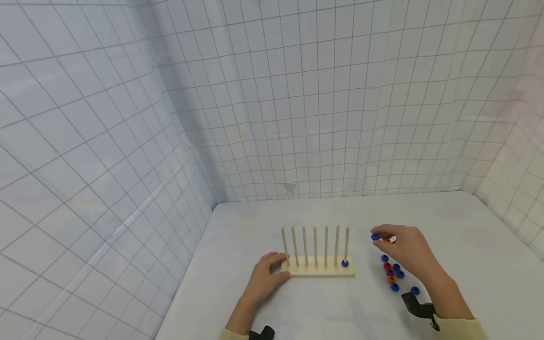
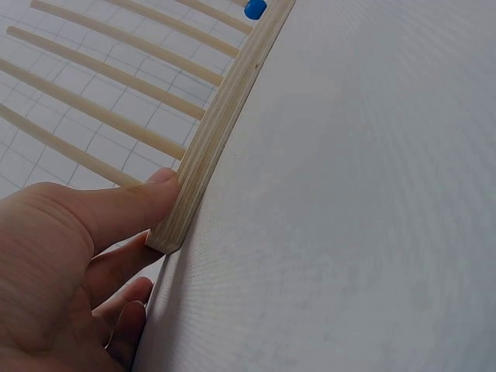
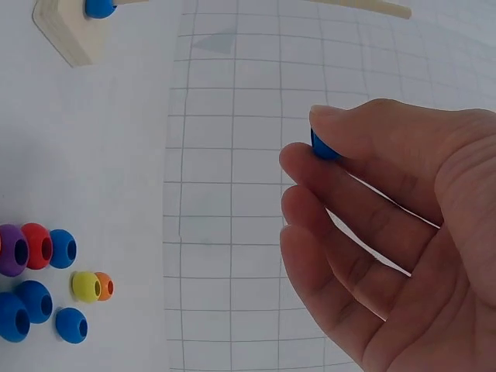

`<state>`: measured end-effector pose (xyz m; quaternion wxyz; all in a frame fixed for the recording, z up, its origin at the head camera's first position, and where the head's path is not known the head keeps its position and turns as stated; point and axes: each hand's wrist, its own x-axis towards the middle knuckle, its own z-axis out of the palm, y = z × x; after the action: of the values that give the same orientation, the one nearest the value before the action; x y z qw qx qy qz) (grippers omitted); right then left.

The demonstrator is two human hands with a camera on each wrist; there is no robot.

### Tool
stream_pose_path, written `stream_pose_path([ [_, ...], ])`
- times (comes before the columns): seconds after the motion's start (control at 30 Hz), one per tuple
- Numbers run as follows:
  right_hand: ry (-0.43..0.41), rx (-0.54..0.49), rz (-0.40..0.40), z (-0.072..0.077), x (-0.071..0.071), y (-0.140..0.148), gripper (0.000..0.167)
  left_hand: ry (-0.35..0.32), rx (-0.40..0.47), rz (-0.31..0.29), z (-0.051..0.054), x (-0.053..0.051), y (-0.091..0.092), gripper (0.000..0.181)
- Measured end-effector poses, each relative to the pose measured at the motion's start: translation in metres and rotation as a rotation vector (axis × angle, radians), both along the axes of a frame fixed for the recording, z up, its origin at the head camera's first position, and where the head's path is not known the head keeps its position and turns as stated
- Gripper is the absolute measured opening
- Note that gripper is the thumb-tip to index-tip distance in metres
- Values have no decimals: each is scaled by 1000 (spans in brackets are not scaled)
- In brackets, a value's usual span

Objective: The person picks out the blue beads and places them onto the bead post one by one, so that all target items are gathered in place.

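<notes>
A pale wooden peg board with a row of several upright dowels lies on the table. Its left end is gripped by my left hand, thumb along the front edge and fingers behind. One blue bead sits at the foot of the rightmost dowel. To the right of the board, my right hand is raised above the table. It pinches another blue bead between thumb and index finger, mostly covered by them in the right wrist view. The other fingers are loosely bent.
Loose beads lie below the right hand: several blue ones, a red one, a purple one and an orange one. The right wrist view also shows a yellow bead. Grid-patterned sheets enclose the white table.
</notes>
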<state>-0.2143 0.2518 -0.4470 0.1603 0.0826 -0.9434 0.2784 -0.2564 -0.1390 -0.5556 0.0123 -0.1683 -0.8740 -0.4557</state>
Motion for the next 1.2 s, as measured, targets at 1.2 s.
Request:
stream_pose_path([
  [1.2, 82, -11, 18, 45, 10, -39, 26, 13, 18, -4, 2, 1, 0, 48],
])
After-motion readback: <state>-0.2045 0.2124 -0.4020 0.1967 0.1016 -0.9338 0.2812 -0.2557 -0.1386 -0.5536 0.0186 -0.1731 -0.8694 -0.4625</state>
